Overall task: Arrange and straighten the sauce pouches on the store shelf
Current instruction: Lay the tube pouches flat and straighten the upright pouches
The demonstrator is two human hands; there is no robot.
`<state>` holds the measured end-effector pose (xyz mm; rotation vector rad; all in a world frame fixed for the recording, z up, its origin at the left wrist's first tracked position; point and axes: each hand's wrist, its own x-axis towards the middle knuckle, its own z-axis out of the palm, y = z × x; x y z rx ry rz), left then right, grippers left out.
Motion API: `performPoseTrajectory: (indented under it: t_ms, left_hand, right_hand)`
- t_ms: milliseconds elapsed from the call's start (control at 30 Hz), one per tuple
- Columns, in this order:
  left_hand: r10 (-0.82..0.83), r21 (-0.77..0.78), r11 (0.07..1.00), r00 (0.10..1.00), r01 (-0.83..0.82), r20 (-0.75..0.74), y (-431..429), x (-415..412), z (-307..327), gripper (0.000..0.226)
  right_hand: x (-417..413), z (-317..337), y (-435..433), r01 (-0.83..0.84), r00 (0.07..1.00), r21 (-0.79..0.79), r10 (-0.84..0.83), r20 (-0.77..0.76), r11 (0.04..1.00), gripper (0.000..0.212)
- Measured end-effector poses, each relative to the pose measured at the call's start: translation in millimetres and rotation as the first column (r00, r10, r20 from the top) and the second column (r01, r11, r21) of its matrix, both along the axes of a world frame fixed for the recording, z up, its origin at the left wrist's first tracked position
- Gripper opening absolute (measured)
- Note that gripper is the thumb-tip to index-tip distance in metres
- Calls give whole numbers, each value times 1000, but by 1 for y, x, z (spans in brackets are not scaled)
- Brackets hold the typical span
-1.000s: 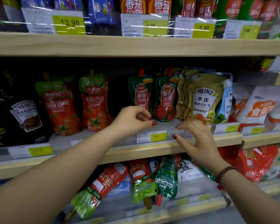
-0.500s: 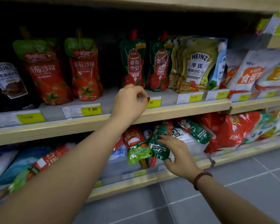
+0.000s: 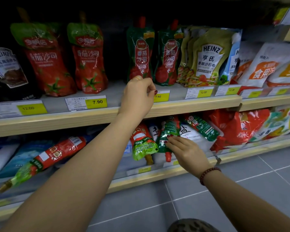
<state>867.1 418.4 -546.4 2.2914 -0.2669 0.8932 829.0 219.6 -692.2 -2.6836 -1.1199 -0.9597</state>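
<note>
Here the right hand point(image 3: 185, 150) lies low on the lower shelf point(image 3: 157, 179), its fingers point(image 3: 170, 139) spread over the cap end of a fallen dark green pouch point(image 3: 167, 136); they touch the foil, but whether they have closed round it cannot be told from this angle. That pouch lies on its back with its long axis running near to far, red cap point(image 3: 168, 156) pointing toward the near shelf edge and its base away toward the back, so standing it up would seem to call for swinging the cap end up and round. The left hand point(image 3: 138, 96) is up at the middle shelf point(image 3: 107, 117), loosely curled with fingertips pinched together and nothing seen in them, just in front of two upright green ketchup pouches point(image 3: 140, 51). The right hand is plainly the nearer one to the fallen stock. Touching the held pouch on its left lies a red-and-green pouch point(image 3: 141, 143), also cap-forward; farther left a long red pouch point(image 3: 57, 153) lies slanted, and to the right another green pouch point(image 3: 202, 127) lies angled across white bags point(image 3: 188, 133).
</note>
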Motion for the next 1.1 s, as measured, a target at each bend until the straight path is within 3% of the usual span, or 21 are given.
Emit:
performPoseTrajectory:
  t_ms: [67, 233, 333, 433, 567, 667, 800, 967, 1100]
  left_hand:
    - [5, -10, 1000, 1000, -5, -4, 0, 0, 0, 4]
    - [-1, -42, 999, 1000, 0, -23, -3, -1, 2, 4]
    - [-30, -47, 999, 998, 27, -60, -1, -3, 5, 5]
    - [-84, -9, 996, 987, 84, -135, 6, -4, 12, 6]
    - [-190, 2, 981, 950, 196, -247, 17, -7, 25, 10]
    - [-336, -124, 941, 908, 314, -250, 20, -18, 31, 21]
    - [-604, -372, 792, 715, 485, -353, 27, -31, 38, 42]
    - [-624, -483, 767, 665, 423, -409, 33, -30, 35, 55]
    - [-620, -562, 746, 682, 359, -388, 35, -25, 37, 56]
  right_hand:
    - [-3, 10, -11, -4, 1000, 37, 3, 29, 999, 44]
    - [-8, 58, -19, -8, 992, 258, -24, 122, 966, 19]
    - [-7, 93, -17, 107, 994, 401, -113, -9, 910, 16]
    - [-4, 125, -15, 267, 953, 518, -144, -265, 812, 11]
    - [0, 163, -8, 293, 911, 596, -28, -412, 748, 11]
    - [5, 187, 1, 274, 857, 707, 168, -487, 652, 12]
    - [19, 215, 19, 293, 790, 808, 347, -506, 511, 7]
    - [35, 240, 42, 291, 731, 855, 477, -489, 430, 10]
    - [43, 247, 56, 270, 714, 873, 524, -464, 405, 9]
